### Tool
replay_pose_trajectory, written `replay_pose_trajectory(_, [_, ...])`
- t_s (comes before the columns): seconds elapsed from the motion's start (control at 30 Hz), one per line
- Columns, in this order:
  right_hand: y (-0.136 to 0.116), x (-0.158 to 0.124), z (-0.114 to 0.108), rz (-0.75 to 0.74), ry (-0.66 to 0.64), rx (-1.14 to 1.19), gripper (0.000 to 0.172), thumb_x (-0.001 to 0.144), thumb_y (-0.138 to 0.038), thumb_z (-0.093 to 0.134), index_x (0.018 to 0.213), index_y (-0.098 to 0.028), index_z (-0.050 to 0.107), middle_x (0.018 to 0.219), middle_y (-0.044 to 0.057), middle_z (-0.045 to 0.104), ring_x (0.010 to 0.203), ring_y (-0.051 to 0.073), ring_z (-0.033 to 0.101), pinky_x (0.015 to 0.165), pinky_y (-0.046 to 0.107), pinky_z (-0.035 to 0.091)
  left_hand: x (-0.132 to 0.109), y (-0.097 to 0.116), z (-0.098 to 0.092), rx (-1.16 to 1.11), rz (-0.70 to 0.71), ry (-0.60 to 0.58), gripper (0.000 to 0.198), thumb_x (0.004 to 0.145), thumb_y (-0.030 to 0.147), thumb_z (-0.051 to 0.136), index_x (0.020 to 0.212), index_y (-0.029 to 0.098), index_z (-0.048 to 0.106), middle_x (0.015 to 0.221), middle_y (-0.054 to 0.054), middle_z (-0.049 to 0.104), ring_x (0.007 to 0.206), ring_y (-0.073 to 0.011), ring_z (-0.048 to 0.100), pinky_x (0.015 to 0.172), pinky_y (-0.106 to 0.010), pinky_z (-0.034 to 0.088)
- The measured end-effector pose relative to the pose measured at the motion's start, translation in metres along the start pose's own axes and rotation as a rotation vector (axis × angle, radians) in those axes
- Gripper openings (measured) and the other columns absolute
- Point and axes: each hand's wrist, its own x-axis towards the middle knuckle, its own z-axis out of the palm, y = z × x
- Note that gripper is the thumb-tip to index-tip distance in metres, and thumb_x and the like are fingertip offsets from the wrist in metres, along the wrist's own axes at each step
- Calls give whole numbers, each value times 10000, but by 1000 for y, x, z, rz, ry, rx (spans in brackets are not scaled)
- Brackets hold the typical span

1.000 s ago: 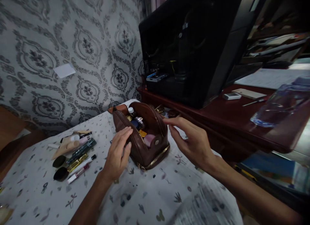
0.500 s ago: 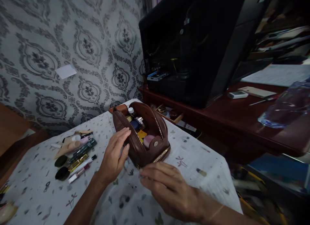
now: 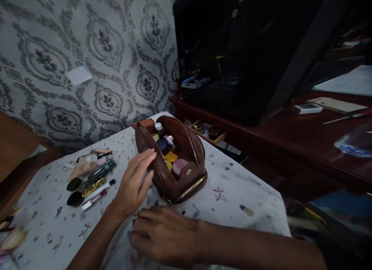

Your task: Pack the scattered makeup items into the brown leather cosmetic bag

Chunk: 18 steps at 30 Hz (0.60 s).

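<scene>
Left hand (image 3: 132, 184) open, fingers touching the side of the unzipped brown bag (image 3: 180, 182), just to its right. Right hand (image 3: 162, 233) blurred, fingers curled; grip indeterminate. Cosmetics (image 3: 100, 173) lie on the counter (image 3: 250, 192), left of the left hand.

The left hand (image 3: 132, 186) touches an open, brown leather zip pouch (image 3: 176, 187) while the right hand (image 3: 164, 235) is over a white, printed cloth (image 3: 234, 194).

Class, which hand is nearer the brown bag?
Left. The left hand rests against the side of the brown bag; the right hand is in front of it, over the cloth.
</scene>
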Motion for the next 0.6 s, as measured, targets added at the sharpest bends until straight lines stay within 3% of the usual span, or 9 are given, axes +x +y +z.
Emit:
replay_pose_trajectory(0.13, [9,17,13,-51,-66,50,128,974,-209,517,987,-165,636,973,44,703,835,181,624,541,294,436,-1,-1,0,11,-6,-14,469,1018,168,429,1479,251,404,1460,-117,538,1386,-234,482,1156,-442,422])
replay_pose_trajectory(0.37, [26,17,45,58,-80,202,242,916,-101,520,1119,-77,651,1084,134,732,967,212,672,791,305,536,-3,-2,0,21,-8,-43,519,1017,165,428,1520,266,348,1482,-119,521,1398,-238,472,1164,-466,417])
replay_pose_trajectory(0.47, [26,12,49,113,-73,247,295,899,-83,523,1169,-58,637,1143,175,711,1043,230,655,865,324,537,-6,-3,0,30,-11,-59,547,1014,163,435,1537,271,319,1507,-120,499,1419,-243,451,1172,-472,410])
replay_pose_trajectory(0.6, [25,11,50,158,-109,296,316,864,-68,551,1170,-49,628,1140,176,702,1007,230,651,866,331,544,-19,-7,-2,27,-50,-46,557,1009,168,451,1541,262,312,1530,-120,474,1434,-228,434,1183,-431,401])
